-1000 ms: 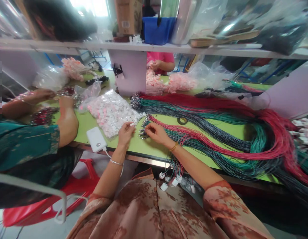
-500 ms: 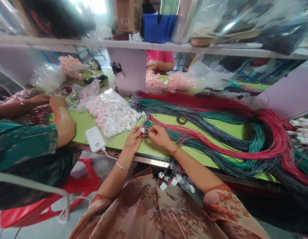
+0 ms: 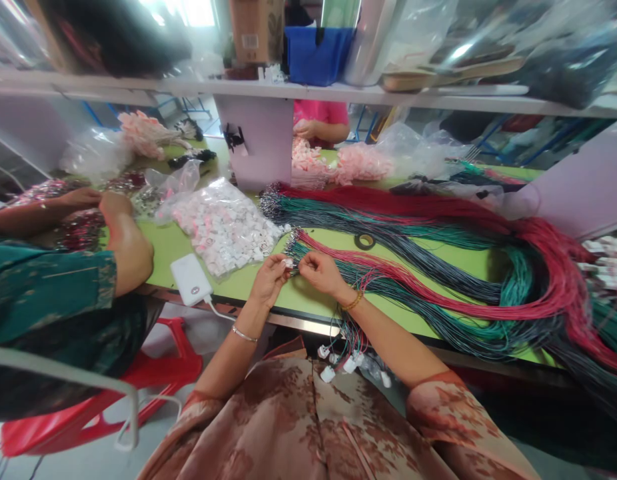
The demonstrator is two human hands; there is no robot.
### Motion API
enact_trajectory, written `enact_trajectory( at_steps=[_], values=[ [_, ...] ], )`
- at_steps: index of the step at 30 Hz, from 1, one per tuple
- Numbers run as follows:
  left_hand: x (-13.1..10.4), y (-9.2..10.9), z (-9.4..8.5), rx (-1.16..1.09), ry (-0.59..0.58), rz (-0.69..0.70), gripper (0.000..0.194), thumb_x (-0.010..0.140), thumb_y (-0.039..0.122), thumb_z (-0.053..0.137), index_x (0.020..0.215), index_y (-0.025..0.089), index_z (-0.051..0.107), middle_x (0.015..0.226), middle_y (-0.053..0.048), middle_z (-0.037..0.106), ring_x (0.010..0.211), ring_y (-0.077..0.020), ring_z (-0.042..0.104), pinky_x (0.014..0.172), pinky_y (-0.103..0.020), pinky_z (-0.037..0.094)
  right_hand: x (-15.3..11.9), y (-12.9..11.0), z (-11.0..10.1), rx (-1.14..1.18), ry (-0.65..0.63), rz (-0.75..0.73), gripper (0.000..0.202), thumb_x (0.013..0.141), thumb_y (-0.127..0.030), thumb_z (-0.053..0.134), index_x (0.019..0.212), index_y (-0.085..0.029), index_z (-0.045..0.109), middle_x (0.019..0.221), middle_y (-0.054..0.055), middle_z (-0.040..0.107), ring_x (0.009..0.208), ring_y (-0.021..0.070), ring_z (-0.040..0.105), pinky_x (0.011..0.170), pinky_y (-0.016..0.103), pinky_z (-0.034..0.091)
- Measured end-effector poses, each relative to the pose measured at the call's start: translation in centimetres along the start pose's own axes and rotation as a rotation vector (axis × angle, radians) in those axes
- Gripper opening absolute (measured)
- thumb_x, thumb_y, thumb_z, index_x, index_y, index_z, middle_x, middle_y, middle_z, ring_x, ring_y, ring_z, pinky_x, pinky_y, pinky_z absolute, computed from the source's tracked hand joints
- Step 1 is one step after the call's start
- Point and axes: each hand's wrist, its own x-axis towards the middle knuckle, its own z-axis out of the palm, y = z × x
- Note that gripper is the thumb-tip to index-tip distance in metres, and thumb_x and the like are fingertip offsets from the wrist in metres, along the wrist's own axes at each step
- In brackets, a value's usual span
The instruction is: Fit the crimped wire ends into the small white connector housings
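My left hand (image 3: 268,280) pinches a small white plastic connector (image 3: 287,263) between thumb and fingertips. Just to its right, my right hand (image 3: 321,272) is closed with fingertips pressed together near the connector. A thin wire seems to be in that pinch, though the fingers mostly hide it. Beyond both hands lie the tipped ends of a bundle of red, green and black wires (image 3: 418,293), which curves away to the right. Several wires with white connectors (image 3: 352,362) on their ends hang over the table edge by my lap.
A clear bag of white connectors (image 3: 228,230) lies left of my hands, beside a white power bank (image 3: 191,280) with a cable. A tape roll (image 3: 364,241) sits among the wires. At left is a co-worker's arm (image 3: 131,247); a shelf (image 3: 188,87) crosses above.
Both hands have shifted very slightly to the right, and the white connector shows a little more between the left fingertips. Everything else looks the same.
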Motion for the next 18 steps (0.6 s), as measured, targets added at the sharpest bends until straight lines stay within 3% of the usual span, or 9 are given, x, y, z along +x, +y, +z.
enact_trajectory(
  at_steps=[5, 10, 15, 18],
  values=[
    [-0.1, -0.2, 0.0, 0.015, -0.002, -0.021, 0.029, 0.066, 0.022, 0.082, 0.090, 0.017, 0.066, 0.087, -0.003, 0.069, 0.065, -0.0094, 0.057, 0.059, -0.023, 0.045, 0.1, 0.4, 0.0, -0.036, 0.000, 0.003, 0.012, 0.073, -0.025, 0.055, 0.065, -0.016, 0.055, 0.058, -0.004, 0.049, 0.052, 0.0084, 0.038, 0.051, 0.022, 0.029],
    [-0.5, -0.9, 0.7, 0.103, -0.022, 0.064, 0.028, 0.064, 0.023, 0.083, 0.085, 0.016, 0.066, 0.083, -0.004, 0.067, 0.065, -0.0097, 0.056, 0.060, -0.023, 0.045, -0.1, 1.1, 0.4, -0.088, -0.026, -0.019, 0.018, 0.077, -0.029, 0.056, 0.064, -0.017, 0.053, 0.058, -0.003, 0.051, 0.052, 0.0085, 0.039, 0.052, 0.022, 0.029],
    [-0.9, -1.3, 0.9, 0.167, 0.036, 0.075, 0.032, 0.062, 0.028, 0.083, 0.085, 0.016, 0.064, 0.079, -0.001, 0.065, 0.064, -0.0082, 0.056, 0.059, -0.020, 0.042, -0.3, 1.2, 0.3, -0.190, -0.096, -0.132, 0.019, 0.083, -0.027, 0.051, 0.069, -0.016, 0.057, 0.064, 0.000, 0.057, 0.057, 0.0099, 0.044, 0.056, 0.023, 0.030],
    [-1.1, -1.5, 1.0, 0.195, 0.049, 0.075, 0.032, 0.062, 0.028, 0.082, 0.085, 0.016, 0.064, 0.078, -0.001, 0.064, 0.063, -0.0078, 0.055, 0.059, -0.020, 0.041, -0.8, 1.1, 0.3, -0.244, -0.096, -0.126, 0.019, 0.082, -0.026, 0.051, 0.066, -0.016, 0.056, 0.061, -0.001, 0.055, 0.055, 0.0100, 0.042, 0.055, 0.023, 0.029]
  ],
)
